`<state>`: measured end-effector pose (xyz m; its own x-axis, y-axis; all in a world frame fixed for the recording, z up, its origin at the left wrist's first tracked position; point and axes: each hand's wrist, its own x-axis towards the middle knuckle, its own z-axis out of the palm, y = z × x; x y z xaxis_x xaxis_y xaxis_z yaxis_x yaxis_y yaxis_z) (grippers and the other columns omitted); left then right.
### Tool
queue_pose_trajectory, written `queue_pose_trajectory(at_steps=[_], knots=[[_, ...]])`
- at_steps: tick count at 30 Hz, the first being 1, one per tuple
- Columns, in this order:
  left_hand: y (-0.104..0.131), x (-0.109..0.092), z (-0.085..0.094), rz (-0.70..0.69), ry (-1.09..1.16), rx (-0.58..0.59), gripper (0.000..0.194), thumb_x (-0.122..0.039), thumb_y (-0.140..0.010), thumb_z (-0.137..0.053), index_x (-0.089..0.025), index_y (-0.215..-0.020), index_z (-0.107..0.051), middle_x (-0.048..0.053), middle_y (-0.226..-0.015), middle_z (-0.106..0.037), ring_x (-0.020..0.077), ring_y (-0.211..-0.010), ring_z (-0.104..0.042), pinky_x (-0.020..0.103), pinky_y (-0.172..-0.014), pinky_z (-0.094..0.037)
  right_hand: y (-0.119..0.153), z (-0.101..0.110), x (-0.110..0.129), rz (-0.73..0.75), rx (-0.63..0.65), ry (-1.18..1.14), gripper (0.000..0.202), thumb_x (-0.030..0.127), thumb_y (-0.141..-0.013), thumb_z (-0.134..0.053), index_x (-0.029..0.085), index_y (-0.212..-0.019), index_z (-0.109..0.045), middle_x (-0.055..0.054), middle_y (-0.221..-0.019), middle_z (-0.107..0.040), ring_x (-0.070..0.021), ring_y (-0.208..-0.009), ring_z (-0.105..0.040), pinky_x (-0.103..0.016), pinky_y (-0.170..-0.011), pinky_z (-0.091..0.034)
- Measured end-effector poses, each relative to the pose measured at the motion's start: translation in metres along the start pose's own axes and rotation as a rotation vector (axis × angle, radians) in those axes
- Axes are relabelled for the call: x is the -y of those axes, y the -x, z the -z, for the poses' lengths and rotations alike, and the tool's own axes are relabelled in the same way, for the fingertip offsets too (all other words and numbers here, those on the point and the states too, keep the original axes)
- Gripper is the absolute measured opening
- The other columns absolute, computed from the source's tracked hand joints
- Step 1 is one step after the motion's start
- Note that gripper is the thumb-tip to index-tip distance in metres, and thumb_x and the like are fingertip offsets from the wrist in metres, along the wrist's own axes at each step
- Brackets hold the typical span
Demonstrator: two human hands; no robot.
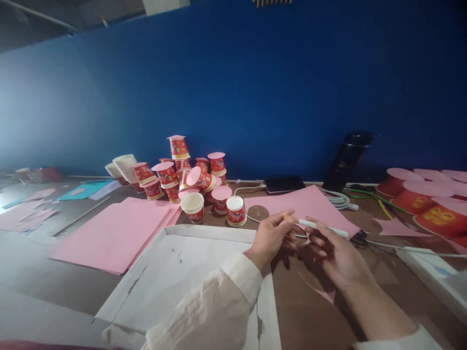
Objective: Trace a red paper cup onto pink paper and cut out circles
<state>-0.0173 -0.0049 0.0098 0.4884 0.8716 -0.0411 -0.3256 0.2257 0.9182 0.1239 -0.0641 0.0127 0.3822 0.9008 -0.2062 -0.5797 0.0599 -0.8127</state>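
Observation:
Between my two hands lies a slim white pen-like tube (305, 223), held roughly level above the table, with a small yellowish-orange tip at its left end. My left hand (269, 239) pinches that tip between thumb and fingers. The fingers of my right hand (341, 255) are closed around the white barrel. Under and behind the tube is a pink paper sheet (292, 199) with a round hole cut in it. To the left of my hands stand an upturned red paper cup (236, 212) and an upright cup (192, 208).
Behind are stacked red cups topped with pink discs (166, 174). At left lies a pile of pink sheets (113, 233); in front, a shallow white box lid (175, 262). A black bottle (346, 160), phone (284, 184), coiled white cable (335, 200) and larger red cups (443, 219) are farther back.

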Motion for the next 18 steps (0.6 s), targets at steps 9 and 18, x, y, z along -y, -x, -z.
queue_pose_trajectory(at_steps=[9, 18], knots=[[0.002, 0.008, 0.011, -0.256, -0.799, -0.143, 0.033, -0.027, -0.092, -0.061, -0.021, -0.120, -0.077, 0.009, -0.111, -0.079, 0.0236, -0.104, -0.071, 0.035, -0.101, -0.051, -0.034, 0.047, 0.057, 0.351, -0.491, -0.158, 0.007, 0.014, -0.083, -0.063, 0.020, -0.086, -0.063, -0.002, -0.097, -0.074, -0.0037, -0.054, -0.046, -0.014, -0.043, -0.036], [0.006, 0.007, 0.009, -0.253, -0.921, -0.096, 0.031, -0.025, -0.095, -0.053, -0.023, -0.109, -0.081, 0.009, -0.119, -0.079, 0.0276, -0.113, -0.071, 0.038, -0.102, -0.051, -0.037, 0.062, 0.045, 0.331, -0.653, 0.205, 0.039, 0.031, -0.061, -0.085, 0.025, -0.089, -0.058, -0.007, -0.098, -0.071, -0.0142, -0.067, -0.050, -0.024, -0.044, -0.032]])
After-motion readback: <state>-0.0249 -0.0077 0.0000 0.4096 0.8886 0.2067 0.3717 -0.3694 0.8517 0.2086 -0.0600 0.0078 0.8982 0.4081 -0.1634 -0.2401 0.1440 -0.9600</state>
